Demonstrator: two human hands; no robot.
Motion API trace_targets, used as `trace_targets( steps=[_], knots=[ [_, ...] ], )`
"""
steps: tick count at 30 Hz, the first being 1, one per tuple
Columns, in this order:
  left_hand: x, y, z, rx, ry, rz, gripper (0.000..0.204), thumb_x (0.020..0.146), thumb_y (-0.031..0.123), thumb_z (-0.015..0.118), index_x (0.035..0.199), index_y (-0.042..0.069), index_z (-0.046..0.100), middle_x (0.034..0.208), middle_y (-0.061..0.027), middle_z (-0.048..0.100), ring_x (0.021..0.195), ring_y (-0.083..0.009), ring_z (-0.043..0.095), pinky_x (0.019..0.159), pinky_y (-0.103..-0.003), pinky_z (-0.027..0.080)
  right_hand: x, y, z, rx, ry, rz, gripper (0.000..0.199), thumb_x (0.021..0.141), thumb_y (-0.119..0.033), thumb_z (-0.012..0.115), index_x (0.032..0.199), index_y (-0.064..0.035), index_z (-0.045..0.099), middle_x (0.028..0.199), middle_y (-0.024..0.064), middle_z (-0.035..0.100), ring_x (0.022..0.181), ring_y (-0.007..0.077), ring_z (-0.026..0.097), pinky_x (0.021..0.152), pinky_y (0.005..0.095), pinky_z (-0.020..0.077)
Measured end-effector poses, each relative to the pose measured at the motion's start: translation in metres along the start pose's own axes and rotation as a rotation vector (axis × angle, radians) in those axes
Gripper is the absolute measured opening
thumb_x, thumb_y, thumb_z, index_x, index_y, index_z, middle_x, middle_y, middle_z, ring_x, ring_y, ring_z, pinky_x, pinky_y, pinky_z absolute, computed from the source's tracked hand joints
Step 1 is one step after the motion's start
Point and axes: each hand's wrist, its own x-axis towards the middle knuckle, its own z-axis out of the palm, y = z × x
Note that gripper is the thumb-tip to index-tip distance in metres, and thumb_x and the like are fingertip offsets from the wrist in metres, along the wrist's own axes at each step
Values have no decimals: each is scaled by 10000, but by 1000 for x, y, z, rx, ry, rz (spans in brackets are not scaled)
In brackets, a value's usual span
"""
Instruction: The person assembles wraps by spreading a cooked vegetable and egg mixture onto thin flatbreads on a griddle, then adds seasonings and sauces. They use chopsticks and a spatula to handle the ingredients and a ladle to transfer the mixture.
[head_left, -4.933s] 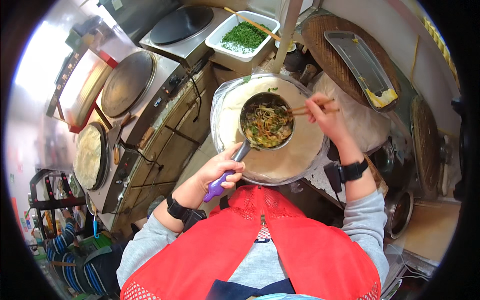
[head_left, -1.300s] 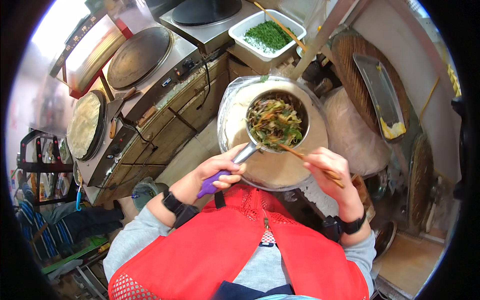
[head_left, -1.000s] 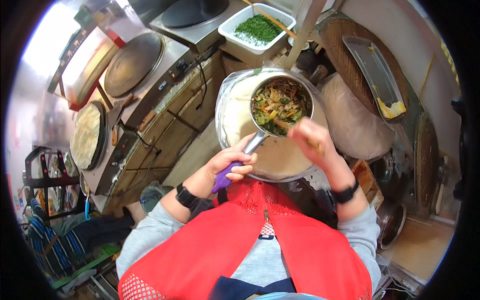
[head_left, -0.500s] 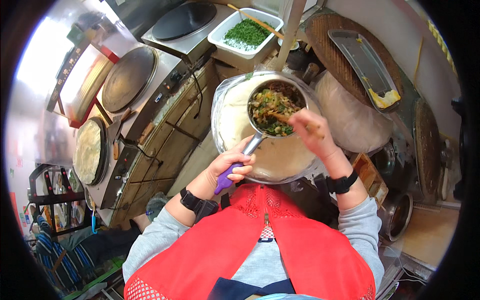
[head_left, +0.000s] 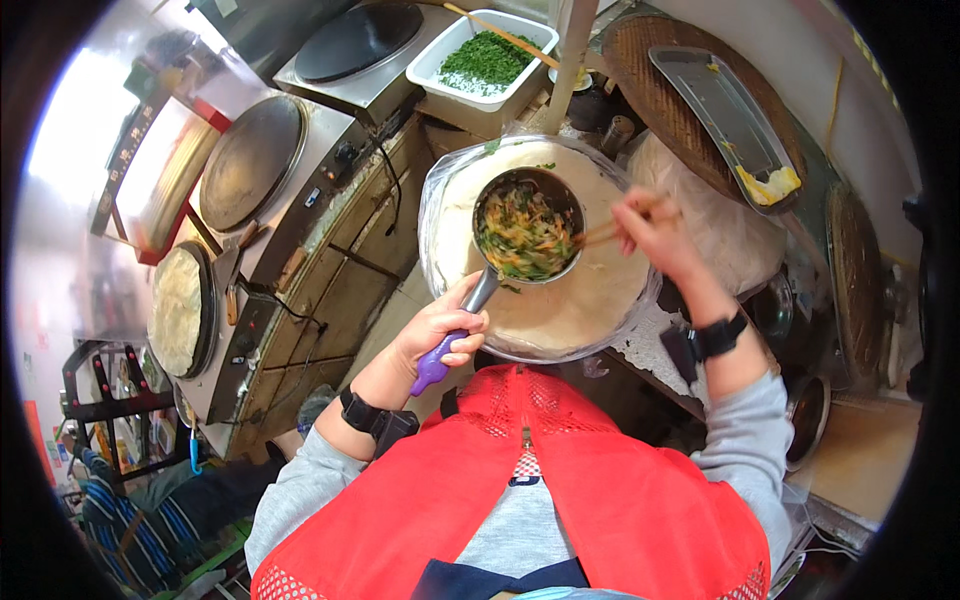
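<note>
My left hand (head_left: 440, 332) is wrapped round the purple grip of a steel saucepan (head_left: 482, 289), which holds a mix of chopped vegetables (head_left: 526, 228) in green, orange and brown. A pair of wooden chopsticks (head_left: 600, 236) is pinched in my right hand (head_left: 655, 230), slightly smeared by motion. Their tips reach the pan's right side. Under the pan lies a wide round pale surface (head_left: 565, 315), batter or dough, edged with clear plastic film. A few green bits are scattered on it.
Beyond stands a white tub (head_left: 431, 78) of chopped greens with a stick across it. At left are round griddles (head_left: 252, 160), one with a pale flatbread (head_left: 177, 310), and a spatula (head_left: 232, 275). At right a metal tray (head_left: 715, 125) rests on a round woven mat (head_left: 625, 65).
The saucepan and my left hand have shifted left and slightly down. My right hand has moved right, drawing the chopsticks toward the pan's edge. The vegetables look rearranged.
</note>
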Motion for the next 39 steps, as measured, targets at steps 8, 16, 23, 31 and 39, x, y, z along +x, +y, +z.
trace_targets(
  steps=[8, 16, 23, 31, 39],
  knots=[
    [15, -8, 15, -98, -71, 77, 783, 880, -12, 495, 1484, 276, 88, 785, -69, 421, 500, -107, 395, 366, -204, 329, -47, 56, 64, 1112, 579, 290, 169, 940, -213, 574, 950, -52, 524, 754, 85, 616, 570, 183, 627, 525, 255, 541],
    [14, 7, 35, -86, -21, -77, 740, 889, -4, 483, 1475, 280, 132, 746, -37, 404, 497, -90, 377, 360, -197, 309, -48, 0, 73, 425, 193, -187, 135, 947, -93, 539, 825, -36, 527, 669, 25, 578, 548, 98, 557, 483, 218, 437],
    [6, 9, 38, -43, 5, -35, 769, 873, 9, 514, 1477, 271, 115, 749, -36, 412, 486, -89, 372, 362, -200, 309, -42, -12, 55, 129, 35, -274, 128, 961, -88, 507, 849, -28, 526, 694, 63, 607, 547, 110, 569, 501, 238, 475],
    [2, 7, 22, -159, -98, -78, 781, 892, -15, 471, 1494, 309, 94, 807, -50, 426, 492, -95, 371, 356, -201, 290, -37, -54, 52, -272, 8, -632, 103, 831, -53, 638, 808, -13, 546, 712, 147, 557, 665, 310, 582, 592, 362, 469],
    [8, 1, 23, 47, 14, -67, 764, 861, -31, 480, 1490, 246, 147, 761, -30, 426, 500, -97, 378, 374, -197, 297, 47, -60, 15, -62, 133, -290, 168, 911, -182, 614, 851, -25, 622, 646, -4, 602, 514, 76, 485, 485, 249, 419]
  ],
)
